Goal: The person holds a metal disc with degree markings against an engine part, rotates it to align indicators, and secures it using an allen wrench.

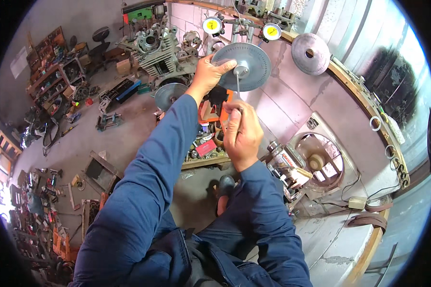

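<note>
A round grey metal disc (256, 71) with a ring of small marks near its rim is in front of me at the top middle. My left hand (209, 75) is closed on its left side, thumb across the front face towards the hub (243, 70); the other fingers are partly hidden. Below the disc, my right hand (244, 136) is closed around the lower end of a thin metal rod-like tool (238, 86). The rod's upper end meets the hub; I cannot tell whether it sits inside it. My fingers hide its handle end.
Two dial gauges (212, 25) with yellow centres stand behind the disc. Another slotted disc (311, 54) leans at the wall ledge. A finned engine block (160, 55) is at the back left. A power tool (287, 165) lies at right; scattered parts (38, 205) cover the left floor.
</note>
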`<state>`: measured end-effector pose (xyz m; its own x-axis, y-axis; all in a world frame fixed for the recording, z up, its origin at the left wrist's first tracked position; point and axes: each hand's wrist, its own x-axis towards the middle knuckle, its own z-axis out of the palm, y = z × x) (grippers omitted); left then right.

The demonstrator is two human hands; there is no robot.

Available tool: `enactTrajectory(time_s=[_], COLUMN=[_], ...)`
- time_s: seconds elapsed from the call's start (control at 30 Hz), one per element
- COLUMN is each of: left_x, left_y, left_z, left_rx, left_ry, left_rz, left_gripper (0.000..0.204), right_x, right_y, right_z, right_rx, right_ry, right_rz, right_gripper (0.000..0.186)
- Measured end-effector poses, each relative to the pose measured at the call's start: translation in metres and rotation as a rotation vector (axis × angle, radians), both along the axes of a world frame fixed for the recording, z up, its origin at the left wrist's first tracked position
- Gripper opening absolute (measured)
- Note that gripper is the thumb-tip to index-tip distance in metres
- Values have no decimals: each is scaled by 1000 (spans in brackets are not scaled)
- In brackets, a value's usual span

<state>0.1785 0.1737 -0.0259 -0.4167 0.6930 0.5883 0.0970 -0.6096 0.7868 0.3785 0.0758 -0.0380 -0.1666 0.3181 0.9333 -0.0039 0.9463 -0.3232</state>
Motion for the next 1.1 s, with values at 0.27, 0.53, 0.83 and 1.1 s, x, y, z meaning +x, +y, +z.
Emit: enactTrajectory(time_s=[0.27, 0.53, 0.83, 1.1], left_x=[-2, 3, -6, -11], left_y=[-2, -4, -7, -12], left_z=[4, 6, 1, -2], left_rx=[0, -33, 4, -84], left_ry=[-11, -75, -33, 42], left_rz=[-8, -90, -119, -130], left_gripper=[39, 37, 39, 38], right_x=[1, 8, -21, -52], right_y=[10, 23, 27, 51], right_z=[-7, -15, -12, -12], right_rx=[280, -26, -883, -510], right_ry=[-150, 145, 347, 259], right_rz=[-105, -308, 296, -152], right_gripper=[27, 11, 26, 21])
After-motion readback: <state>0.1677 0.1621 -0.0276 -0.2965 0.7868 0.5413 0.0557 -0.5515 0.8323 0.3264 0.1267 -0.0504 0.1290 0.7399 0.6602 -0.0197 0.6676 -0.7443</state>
